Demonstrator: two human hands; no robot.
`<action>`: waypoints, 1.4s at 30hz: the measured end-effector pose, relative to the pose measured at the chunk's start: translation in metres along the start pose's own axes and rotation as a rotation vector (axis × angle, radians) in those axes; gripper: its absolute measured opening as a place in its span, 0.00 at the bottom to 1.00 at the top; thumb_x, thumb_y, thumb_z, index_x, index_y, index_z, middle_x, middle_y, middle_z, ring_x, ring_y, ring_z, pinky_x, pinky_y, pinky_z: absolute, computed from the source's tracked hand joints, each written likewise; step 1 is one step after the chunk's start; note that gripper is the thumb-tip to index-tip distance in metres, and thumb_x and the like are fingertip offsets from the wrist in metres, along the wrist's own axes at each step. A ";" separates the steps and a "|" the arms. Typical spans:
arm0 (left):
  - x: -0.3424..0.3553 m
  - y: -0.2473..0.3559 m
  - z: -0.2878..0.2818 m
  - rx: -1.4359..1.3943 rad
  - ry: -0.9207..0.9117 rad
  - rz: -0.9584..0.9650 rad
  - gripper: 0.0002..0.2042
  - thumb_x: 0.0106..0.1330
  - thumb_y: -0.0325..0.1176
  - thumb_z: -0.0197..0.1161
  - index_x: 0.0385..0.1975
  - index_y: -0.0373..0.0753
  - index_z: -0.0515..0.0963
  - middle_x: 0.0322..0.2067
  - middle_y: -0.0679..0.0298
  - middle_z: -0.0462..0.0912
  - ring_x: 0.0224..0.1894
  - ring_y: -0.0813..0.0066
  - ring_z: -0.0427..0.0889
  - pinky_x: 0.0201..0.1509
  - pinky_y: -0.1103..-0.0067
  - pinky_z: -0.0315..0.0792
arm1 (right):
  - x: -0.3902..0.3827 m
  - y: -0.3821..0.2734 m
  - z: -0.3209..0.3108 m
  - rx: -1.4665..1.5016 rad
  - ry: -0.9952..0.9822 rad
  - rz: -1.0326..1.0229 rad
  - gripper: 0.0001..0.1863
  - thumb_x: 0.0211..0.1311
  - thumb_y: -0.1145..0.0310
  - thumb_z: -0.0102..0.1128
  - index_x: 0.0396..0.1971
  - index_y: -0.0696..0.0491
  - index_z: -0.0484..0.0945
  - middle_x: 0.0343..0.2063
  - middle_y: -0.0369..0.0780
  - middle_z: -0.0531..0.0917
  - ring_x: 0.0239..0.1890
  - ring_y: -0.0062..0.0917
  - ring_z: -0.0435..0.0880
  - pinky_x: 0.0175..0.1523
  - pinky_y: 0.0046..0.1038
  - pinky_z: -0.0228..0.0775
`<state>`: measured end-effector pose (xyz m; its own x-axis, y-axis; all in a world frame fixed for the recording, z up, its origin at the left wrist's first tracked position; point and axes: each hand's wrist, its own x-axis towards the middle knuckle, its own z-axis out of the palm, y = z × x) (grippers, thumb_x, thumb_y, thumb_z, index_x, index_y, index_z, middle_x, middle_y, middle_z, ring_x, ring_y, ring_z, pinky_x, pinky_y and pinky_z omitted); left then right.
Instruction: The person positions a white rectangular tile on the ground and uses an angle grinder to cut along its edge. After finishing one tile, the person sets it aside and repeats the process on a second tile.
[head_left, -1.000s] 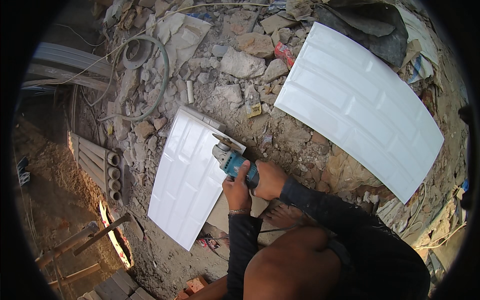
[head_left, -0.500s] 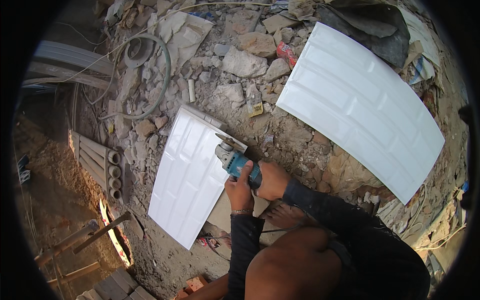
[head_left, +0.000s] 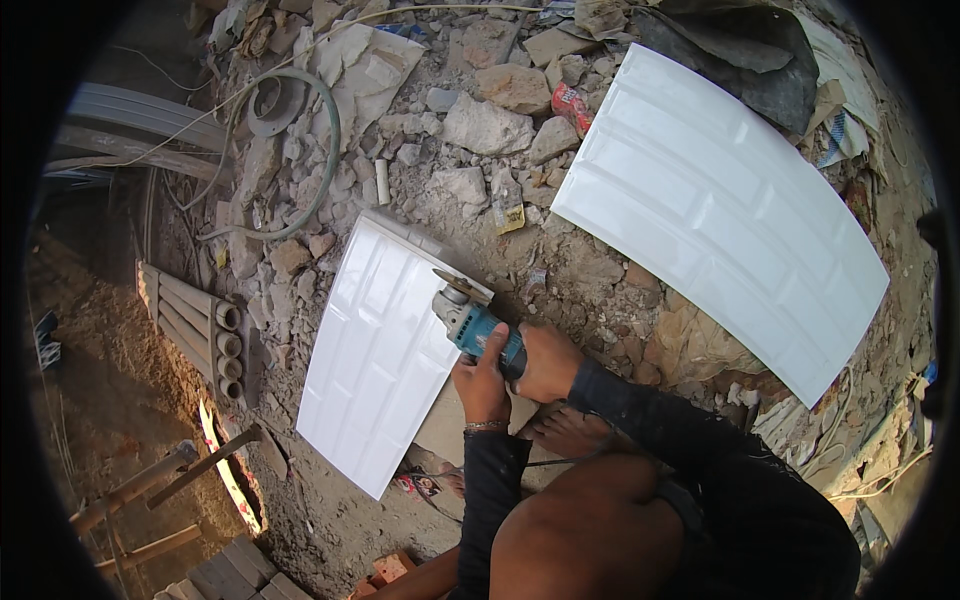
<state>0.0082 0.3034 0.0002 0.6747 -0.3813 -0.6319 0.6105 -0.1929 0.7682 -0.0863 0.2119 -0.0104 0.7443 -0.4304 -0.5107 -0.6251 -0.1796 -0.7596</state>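
A teal angle grinder [head_left: 472, 326] is held in both my hands. My left hand [head_left: 482, 388] wraps its body with the thumb on top, and my right hand [head_left: 548, 362] closes round the rear end. The grinder's disc [head_left: 458, 284] is at the upper right edge of a white tile-like sheet [head_left: 375, 350] with a raised brick pattern; whether it touches cannot be told. That sheet lies tilted on the ground in front of me, with a grey block [head_left: 405, 232] under its far edge. A larger white sheet [head_left: 730, 215] of the same pattern lies to the right.
Rubble and stones [head_left: 490, 125] cover the ground ahead. Several clay-coloured pipes [head_left: 200, 330] lie at the left, below a looped hose [head_left: 335, 130]. Dark cloth [head_left: 735, 50] lies behind the larger sheet. My bare foot [head_left: 570, 432] and a dark cable [head_left: 560, 461] are close below my hands.
The grinder and both hands have shifted very slightly right and nearer along the sheet's edge. Both sheets stay in place.
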 end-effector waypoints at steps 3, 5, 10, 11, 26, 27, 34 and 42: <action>0.000 -0.001 -0.001 0.003 -0.008 -0.005 0.11 0.68 0.27 0.71 0.44 0.30 0.79 0.38 0.62 0.85 0.36 0.73 0.86 0.41 0.74 0.80 | 0.000 0.002 0.001 0.008 0.006 -0.005 0.28 0.38 0.66 0.74 0.40 0.66 0.77 0.35 0.59 0.86 0.42 0.54 0.87 0.50 0.44 0.82; 0.000 -0.001 -0.001 0.029 0.009 -0.009 0.11 0.68 0.27 0.71 0.44 0.30 0.79 0.39 0.62 0.86 0.36 0.73 0.86 0.41 0.74 0.80 | -0.001 0.002 0.001 0.012 0.018 -0.017 0.28 0.38 0.66 0.74 0.40 0.66 0.77 0.35 0.59 0.86 0.42 0.54 0.87 0.50 0.44 0.82; -0.001 -0.003 0.000 0.020 0.007 -0.013 0.11 0.68 0.28 0.71 0.44 0.30 0.80 0.39 0.62 0.86 0.36 0.73 0.86 0.41 0.75 0.80 | -0.002 0.001 -0.002 0.003 -0.007 0.000 0.28 0.38 0.66 0.74 0.39 0.66 0.77 0.34 0.59 0.86 0.41 0.54 0.87 0.50 0.44 0.82; -0.001 -0.003 0.000 0.021 0.005 -0.010 0.11 0.68 0.28 0.71 0.44 0.30 0.79 0.39 0.62 0.86 0.37 0.73 0.86 0.41 0.75 0.80 | -0.003 0.000 -0.002 0.006 -0.003 -0.004 0.28 0.38 0.66 0.74 0.39 0.66 0.76 0.34 0.59 0.86 0.41 0.54 0.87 0.50 0.44 0.82; -0.007 -0.003 0.003 0.021 0.001 -0.032 0.10 0.68 0.27 0.70 0.44 0.32 0.80 0.38 0.63 0.85 0.36 0.74 0.85 0.42 0.76 0.80 | -0.009 0.000 -0.008 0.004 -0.027 0.007 0.27 0.41 0.64 0.73 0.39 0.66 0.75 0.35 0.59 0.85 0.43 0.54 0.87 0.51 0.45 0.80; -0.007 -0.003 0.003 0.001 -0.013 -0.027 0.10 0.68 0.27 0.70 0.44 0.32 0.80 0.38 0.63 0.85 0.36 0.74 0.85 0.42 0.76 0.80 | -0.010 0.000 -0.008 -0.001 -0.031 0.015 0.27 0.41 0.64 0.73 0.39 0.66 0.75 0.35 0.59 0.85 0.43 0.55 0.87 0.51 0.45 0.80; -0.009 -0.005 0.004 0.010 -0.002 -0.028 0.09 0.68 0.27 0.70 0.43 0.32 0.80 0.39 0.64 0.85 0.37 0.74 0.85 0.42 0.76 0.80 | -0.012 0.002 -0.009 0.012 -0.032 0.005 0.26 0.40 0.66 0.71 0.39 0.66 0.75 0.35 0.60 0.85 0.43 0.56 0.86 0.52 0.45 0.80; -0.016 -0.003 0.008 0.018 -0.006 -0.022 0.09 0.69 0.28 0.69 0.44 0.32 0.80 0.39 0.64 0.85 0.37 0.74 0.85 0.42 0.76 0.79 | -0.016 0.003 -0.011 0.039 -0.046 0.013 0.27 0.40 0.66 0.72 0.40 0.68 0.76 0.35 0.60 0.85 0.43 0.56 0.86 0.52 0.45 0.80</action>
<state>-0.0076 0.3033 0.0084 0.6583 -0.3824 -0.6484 0.6179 -0.2175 0.7556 -0.1020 0.2088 -0.0004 0.7465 -0.3916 -0.5379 -0.6258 -0.1388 -0.7675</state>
